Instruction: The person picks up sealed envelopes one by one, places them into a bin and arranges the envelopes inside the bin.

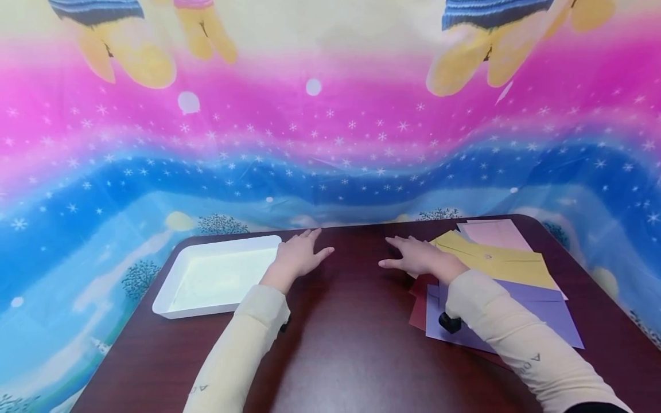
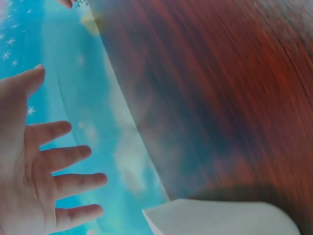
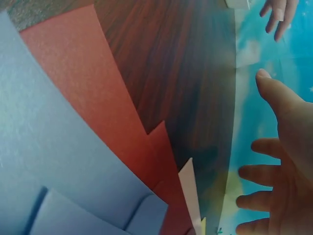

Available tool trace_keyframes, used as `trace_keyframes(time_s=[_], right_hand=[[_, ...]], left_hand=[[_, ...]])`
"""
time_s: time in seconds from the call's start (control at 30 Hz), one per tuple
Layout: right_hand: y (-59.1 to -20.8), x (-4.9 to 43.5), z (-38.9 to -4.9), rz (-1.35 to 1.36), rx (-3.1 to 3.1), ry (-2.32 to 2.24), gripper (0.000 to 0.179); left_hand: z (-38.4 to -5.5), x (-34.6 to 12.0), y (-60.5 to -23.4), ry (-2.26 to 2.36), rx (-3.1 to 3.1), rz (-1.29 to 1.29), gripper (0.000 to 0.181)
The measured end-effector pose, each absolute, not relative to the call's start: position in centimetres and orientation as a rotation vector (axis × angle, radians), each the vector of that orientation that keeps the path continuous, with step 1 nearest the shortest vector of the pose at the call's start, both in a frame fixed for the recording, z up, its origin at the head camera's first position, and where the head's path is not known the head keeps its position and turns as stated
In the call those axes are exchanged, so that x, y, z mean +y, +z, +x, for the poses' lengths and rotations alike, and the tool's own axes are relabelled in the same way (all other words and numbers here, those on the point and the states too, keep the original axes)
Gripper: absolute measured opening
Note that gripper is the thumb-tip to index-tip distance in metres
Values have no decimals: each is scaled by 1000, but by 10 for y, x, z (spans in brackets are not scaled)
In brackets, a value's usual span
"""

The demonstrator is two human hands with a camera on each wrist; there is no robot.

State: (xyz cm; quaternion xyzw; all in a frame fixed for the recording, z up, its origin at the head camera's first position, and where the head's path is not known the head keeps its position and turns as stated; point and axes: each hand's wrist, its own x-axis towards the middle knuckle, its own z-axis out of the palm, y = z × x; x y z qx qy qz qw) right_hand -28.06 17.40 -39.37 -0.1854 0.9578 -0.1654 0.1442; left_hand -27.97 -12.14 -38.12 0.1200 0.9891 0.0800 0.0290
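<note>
My left hand (image 1: pixel 298 257) hovers by the right rim of a white rectangular tray (image 1: pixel 170 308), fingers spread and nothing in them. In the left wrist view its palm and straight fingers (image 2: pixel 73 181) show plainly, with a corner of the tray (image 2: pixel 220 218) below. On the other side, my right hand (image 1: pixel 420 255) is held over the left edge of a loose pile of envelopes, its fingers also spread and bare. A yellow envelope (image 1: pixel 508 265) lies on a purple envelope (image 1: pixel 537 312); a red envelope (image 3: pixel 73 58) sticks out beneath, and a pink envelope (image 1: pixel 498 232) lies at the back.
Both hands are above a dark reddish-brown wooden table (image 1: pixel 346 344) with rounded far corners. Right behind its far edge hangs a colourful cloth (image 1: pixel 330 143) printed with snowflakes. Black wrist straps (image 1: pixel 449 322) sit at the cream sleeves (image 1: pixel 532 344).
</note>
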Motion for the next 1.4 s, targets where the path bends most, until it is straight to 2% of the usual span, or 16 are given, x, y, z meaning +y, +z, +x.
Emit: trace_keyframes(time_s=[0.23,0.6,1.17,1.4], right_hand=[[-384,180,-279,-527,2656,-523,83],[-378,195,-270,-601,2713,-437,76],[-367,229,-251,-703,2801,-401,63],[-366,253,-244,-671,2820,-383,66]], left_hand=[[-273,-135,-375,225,3075,441,69],[-261,-167,-376,387,3088,495,46],[-233,-212,-373,406,3120,464,31],[-226,-216,-375,450,3053,432,29]])
